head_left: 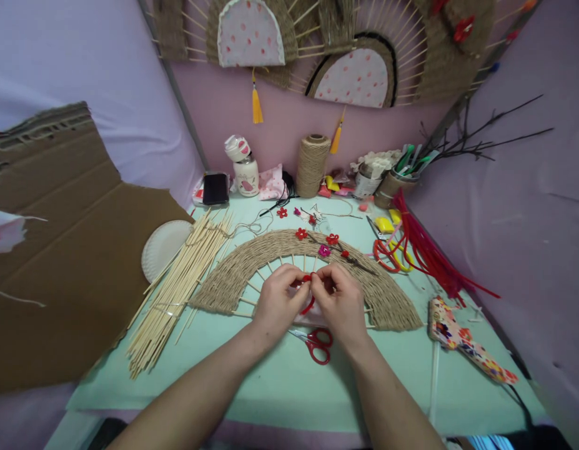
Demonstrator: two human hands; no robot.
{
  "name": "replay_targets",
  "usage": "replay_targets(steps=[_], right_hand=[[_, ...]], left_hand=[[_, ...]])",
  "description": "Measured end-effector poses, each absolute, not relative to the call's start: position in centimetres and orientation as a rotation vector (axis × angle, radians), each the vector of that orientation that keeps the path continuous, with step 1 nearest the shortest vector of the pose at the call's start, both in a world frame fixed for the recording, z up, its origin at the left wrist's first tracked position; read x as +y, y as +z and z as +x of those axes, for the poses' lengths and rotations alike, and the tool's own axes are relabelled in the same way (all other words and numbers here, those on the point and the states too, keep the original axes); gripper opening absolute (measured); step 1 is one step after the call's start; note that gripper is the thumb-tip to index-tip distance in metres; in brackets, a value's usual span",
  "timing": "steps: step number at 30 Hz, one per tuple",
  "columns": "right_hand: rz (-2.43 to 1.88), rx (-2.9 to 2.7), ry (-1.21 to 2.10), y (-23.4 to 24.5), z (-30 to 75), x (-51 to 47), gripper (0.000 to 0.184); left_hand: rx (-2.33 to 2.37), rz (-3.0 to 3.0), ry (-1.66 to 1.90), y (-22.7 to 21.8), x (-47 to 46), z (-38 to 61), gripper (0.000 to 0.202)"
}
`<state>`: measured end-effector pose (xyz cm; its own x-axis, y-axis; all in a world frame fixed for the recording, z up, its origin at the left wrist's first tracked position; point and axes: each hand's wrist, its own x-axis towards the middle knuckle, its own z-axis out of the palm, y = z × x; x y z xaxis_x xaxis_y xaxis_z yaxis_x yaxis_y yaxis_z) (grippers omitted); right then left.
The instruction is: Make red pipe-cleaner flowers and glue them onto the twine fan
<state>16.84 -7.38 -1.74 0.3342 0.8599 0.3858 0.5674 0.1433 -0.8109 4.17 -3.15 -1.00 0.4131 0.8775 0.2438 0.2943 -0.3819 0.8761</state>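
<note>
My left hand (283, 295) and my right hand (336, 292) meet over the middle of the table, both closed in a pinch. Between their fingertips is a red pipe cleaner (308, 305), bent, with a curved end hanging below. Beneath the hands lies a woven twine fan (252, 265) with thin wooden ribs; the hands hide part of its centre. Red flowers (333, 239), a magenta flower (323, 250) and a dark twig (361, 265) rest on its upper right band. Small red-handled scissors (320, 347) lie just below the hands.
Wooden sticks (177, 294) lie bundled at left, near a paper plate (162, 250) and cardboard (59, 262). Red pipe cleaners (420, 244), larger scissors (387, 255) and a floral glue gun (470, 340) are at right. Behind stand a twine spool (312, 165) and a white bottle (246, 175).
</note>
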Motion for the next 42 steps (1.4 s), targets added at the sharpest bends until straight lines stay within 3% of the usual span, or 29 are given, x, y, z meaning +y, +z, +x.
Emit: replay_targets(steps=[2, 6, 11, 18, 42], right_hand=[[-1.522, -1.324, 0.445, -1.8, 17.2, -7.3, 0.014], [-1.503, -1.364, 0.572, -1.7, 17.8, -7.1, 0.013], [-1.480, -1.358, 0.697, -1.4, 17.9, -7.3, 0.016], [-1.475, -1.292, 0.911, -1.8, 17.4, -7.2, 0.014], [-1.615, -1.729, 0.168, -2.1, 17.6, -7.2, 0.011]], left_hand=[[0.983, 1.734, 0.862, -0.9, -2.6, 4.0, 0.007], [0.918, 1.430, 0.768, -0.6, -1.7, 3.7, 0.025], [0.910, 1.358, 0.782, -0.5, -1.4, 3.7, 0.013], [1.040, 1.305, 0.901, -0.7, -1.3, 3.7, 0.015], [1.022, 1.504, 0.798, -1.7, -1.5, 3.8, 0.007]])
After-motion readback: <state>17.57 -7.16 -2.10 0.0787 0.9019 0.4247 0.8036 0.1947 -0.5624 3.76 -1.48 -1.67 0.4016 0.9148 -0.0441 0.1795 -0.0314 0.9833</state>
